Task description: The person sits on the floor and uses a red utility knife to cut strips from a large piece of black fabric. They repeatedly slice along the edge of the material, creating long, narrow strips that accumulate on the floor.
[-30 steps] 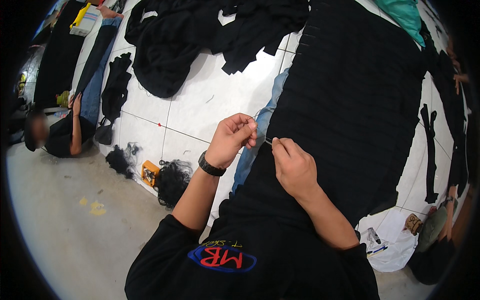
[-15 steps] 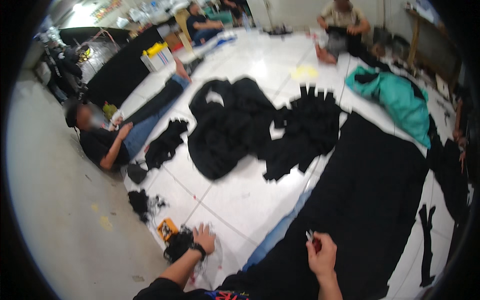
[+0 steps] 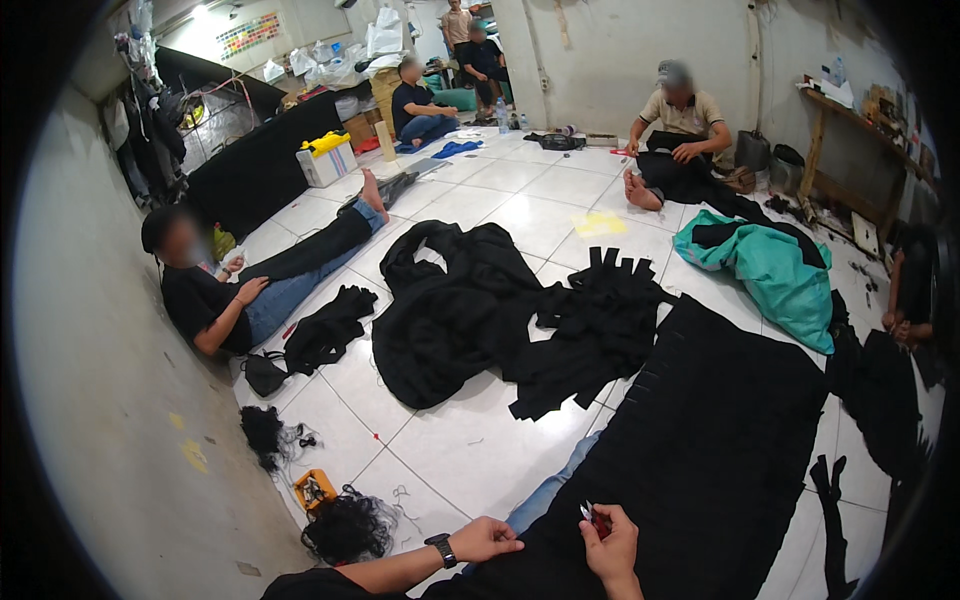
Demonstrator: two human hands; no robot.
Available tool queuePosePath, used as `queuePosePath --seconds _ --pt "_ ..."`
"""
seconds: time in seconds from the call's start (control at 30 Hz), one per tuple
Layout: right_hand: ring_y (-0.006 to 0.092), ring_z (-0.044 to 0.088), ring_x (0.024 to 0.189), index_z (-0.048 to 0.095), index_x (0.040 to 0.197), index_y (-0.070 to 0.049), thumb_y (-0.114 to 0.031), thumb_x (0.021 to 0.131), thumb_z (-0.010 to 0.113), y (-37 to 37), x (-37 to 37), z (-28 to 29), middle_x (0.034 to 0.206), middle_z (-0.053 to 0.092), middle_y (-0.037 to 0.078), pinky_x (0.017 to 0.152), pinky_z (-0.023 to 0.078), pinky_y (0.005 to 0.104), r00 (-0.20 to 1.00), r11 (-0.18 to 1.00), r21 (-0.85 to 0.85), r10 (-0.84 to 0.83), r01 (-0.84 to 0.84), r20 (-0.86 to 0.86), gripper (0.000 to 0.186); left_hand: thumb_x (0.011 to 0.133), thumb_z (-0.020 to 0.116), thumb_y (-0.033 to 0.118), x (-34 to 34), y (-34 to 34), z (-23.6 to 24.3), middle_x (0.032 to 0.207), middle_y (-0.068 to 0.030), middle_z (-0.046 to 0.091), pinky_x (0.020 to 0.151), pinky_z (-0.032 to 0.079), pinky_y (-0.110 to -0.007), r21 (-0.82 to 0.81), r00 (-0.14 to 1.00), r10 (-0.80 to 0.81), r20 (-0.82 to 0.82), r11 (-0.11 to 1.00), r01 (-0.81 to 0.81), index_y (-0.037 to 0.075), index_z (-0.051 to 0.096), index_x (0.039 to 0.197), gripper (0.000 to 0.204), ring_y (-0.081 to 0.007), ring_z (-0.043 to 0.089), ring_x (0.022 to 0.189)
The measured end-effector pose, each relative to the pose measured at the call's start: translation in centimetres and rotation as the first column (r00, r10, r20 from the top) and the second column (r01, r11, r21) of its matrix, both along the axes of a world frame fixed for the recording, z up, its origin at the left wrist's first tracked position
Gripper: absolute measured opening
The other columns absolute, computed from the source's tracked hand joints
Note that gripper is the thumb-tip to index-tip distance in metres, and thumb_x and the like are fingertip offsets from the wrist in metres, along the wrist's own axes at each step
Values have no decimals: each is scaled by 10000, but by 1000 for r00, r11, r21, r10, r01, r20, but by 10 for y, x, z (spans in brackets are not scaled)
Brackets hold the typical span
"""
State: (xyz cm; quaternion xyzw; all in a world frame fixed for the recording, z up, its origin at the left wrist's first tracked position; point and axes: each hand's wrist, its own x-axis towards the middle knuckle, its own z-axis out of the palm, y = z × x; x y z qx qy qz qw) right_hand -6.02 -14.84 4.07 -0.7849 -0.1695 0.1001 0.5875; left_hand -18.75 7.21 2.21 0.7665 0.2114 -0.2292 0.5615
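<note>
Hands at the near edge of a long black fabric panel (image 3: 720, 450), right hand (image 3: 612, 550) pinched shut on a small red-handled thread snipper (image 3: 594, 517), left hand (image 3: 487, 540) lying loose and open-fingered on the cloth beside it, holding nothing.

Panel runs from the lap out across the white tiled floor (image 3: 470, 455), its far end near a teal and black cloth heap (image 3: 775, 265). Judged step: trimming or finishing along the panel's edge, with the head up and looking across the room. Next move would call for the left hand to pinch and tension the cloth while the blades meet the thread squarely. Wristwatch (image 3: 442, 549) on the left wrist. Nearby: black thread tangle (image 3: 345, 525), small orange box (image 3: 312, 489), pile of black garments (image 3: 470, 310). 4 other people sit on the floor well apart; 2 more are at the far end of the room.
</note>
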Motion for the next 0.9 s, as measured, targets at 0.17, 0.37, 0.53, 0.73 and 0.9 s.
queuePosePath --seconds 0.17,0.37,0.53,0.73,0.9 --pt "109 653 720 641 1014 33 13 788 740 -1 0 1 806 693 77 668 515 247 998 1000 -4 -11 11 -60 247 949 680 350 -13 18 -14 699 -17 652 567 458 -239 -128 988 134 -78 981 -143 11 701 873 348 -81 565 599" --pt "105 652 685 637 1024 35 37 805 716 0 2 -10 812 690 76 641 524 241 994 999 46 0 5 -107 233 961 651 333 -40 63 -42 717 -45 660 611 493 -246 -91 952 305 -30 948 -306 6 701 884 340 -97 618 658" --pt "136 667 722 648 1062 23 -9 815 724 -8 7 -21 840 693 96 671 550 271 988 995 95 -14 28 -151 261 885 691 349 -67 127 -61 952 -141 703 799 528 -361 764 992 -44 -118 634 119 7 647 1126 421 -225 679 913" --pt "117 650 742 647 1101 10 4 838 700 -11 11 -22 863 673 76 690 532 253 974 982 132 -108 136 -201 268 870 666 347 -55 127 -45 1151 -168 677 998 443 -468 922 992 -124 -34 379 79 54 571 1287 518 -323 624 1117" --pt "124 635 860 633 1125 6 26 820 712 -26 21 -30 969 652 76 767 518 258 974 969 146 -178 198 -137 315 924 598 328 37 73 -9 942 -158 707 992 436 -490 707 969 -188 -159 664 244 57 693 969 290 -349 652 973"
